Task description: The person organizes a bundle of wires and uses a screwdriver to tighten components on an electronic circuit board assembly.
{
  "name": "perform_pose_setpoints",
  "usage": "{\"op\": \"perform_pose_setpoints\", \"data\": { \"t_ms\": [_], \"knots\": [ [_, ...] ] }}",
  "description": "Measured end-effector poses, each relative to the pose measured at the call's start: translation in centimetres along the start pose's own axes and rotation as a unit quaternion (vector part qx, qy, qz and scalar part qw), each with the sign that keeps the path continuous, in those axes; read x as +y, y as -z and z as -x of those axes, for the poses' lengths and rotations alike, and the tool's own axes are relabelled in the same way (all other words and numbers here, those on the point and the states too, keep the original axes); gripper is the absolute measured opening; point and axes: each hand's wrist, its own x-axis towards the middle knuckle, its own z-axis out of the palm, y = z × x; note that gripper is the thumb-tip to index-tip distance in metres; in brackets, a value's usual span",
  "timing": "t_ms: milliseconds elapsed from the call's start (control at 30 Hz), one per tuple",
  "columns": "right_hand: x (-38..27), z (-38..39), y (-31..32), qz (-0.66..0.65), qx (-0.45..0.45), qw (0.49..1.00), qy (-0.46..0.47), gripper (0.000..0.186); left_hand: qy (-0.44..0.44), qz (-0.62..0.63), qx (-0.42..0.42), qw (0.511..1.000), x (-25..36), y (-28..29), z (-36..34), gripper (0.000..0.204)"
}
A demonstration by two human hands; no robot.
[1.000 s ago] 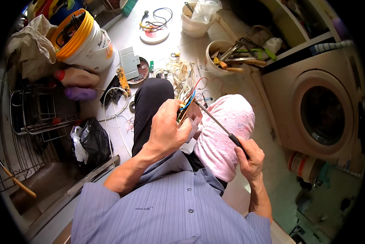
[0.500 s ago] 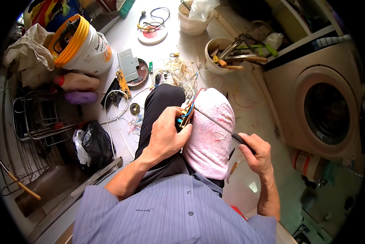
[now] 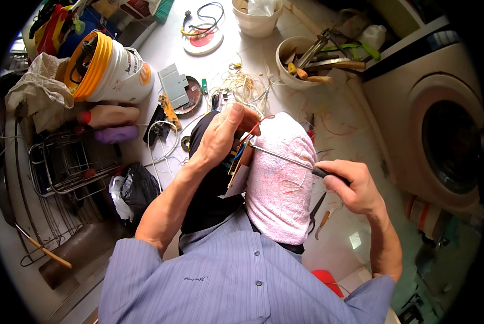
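Between my knees, a small circuit board (image 3: 244,160) with blue and red wires stands tilted, a pale grey plate at its near end. My left hand (image 3: 224,132) is closed around its far end, with the fingertips partly hidden. My right hand (image 3: 355,186) grips the black handle of a long screwdriver (image 3: 284,157). Its metal shaft points left across the pink towel (image 3: 277,210) on my right thigh. The tip meets the board's edge near the wires; whether it touches a screw cannot be made out.
Loose wires (image 3: 244,89) lie beyond my knees, beside a grey metal plate (image 3: 173,86). A tool bucket (image 3: 293,73) stands far right, a washing machine (image 3: 414,113) on the right. To the left are a yellow-rimmed bucket (image 3: 124,73), a wire rack (image 3: 64,167) and a black bag (image 3: 139,189).
The board has turned so that its grey plate shows toward me. My left hand has shifted to its far end. My right hand has moved slightly right with the screwdriver, and the view has shifted.
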Motion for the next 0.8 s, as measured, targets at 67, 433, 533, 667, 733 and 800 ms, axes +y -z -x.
{"op": "perform_pose_setpoints", "data": {
  "t_ms": [67, 433, 533, 667, 733, 800],
  "knots": [
    [-0.5, -0.8, 0.4, -0.023, -0.022, 0.998, -0.057, 0.023, 0.016, -0.007, 0.002, 1.0, 0.0, -0.4, -0.8, 0.073],
    [1.0, -1.6, -0.5, 0.047, 0.006, 0.997, -0.057, 0.014, 0.133, -0.06, -0.113, 0.983, 1.4, -1.1, -2.6, 0.071],
    [1.9, -1.9, -0.9, 0.074, 0.026, 0.997, -0.009, 0.011, 0.134, -0.059, -0.114, 0.983, 0.9, -1.0, -2.8, 0.067],
    [3.6, -2.7, -0.9, 0.238, 0.056, 0.954, 0.172, 0.014, 0.145, -0.06, -0.105, 0.982, 1.4, -1.1, -3.0, 0.066],
    [3.3, -3.5, -0.2, 0.321, 0.072, 0.914, 0.237, 0.017, 0.141, -0.038, -0.109, 0.983, 1.0, -0.8, -3.1, 0.066],
    [3.7, -4.4, 0.4, 0.393, 0.09, 0.86, 0.313, 0.023, 0.138, -0.024, -0.109, 0.984, 1.0, -0.7, -3.1, 0.065]
  ]
}}
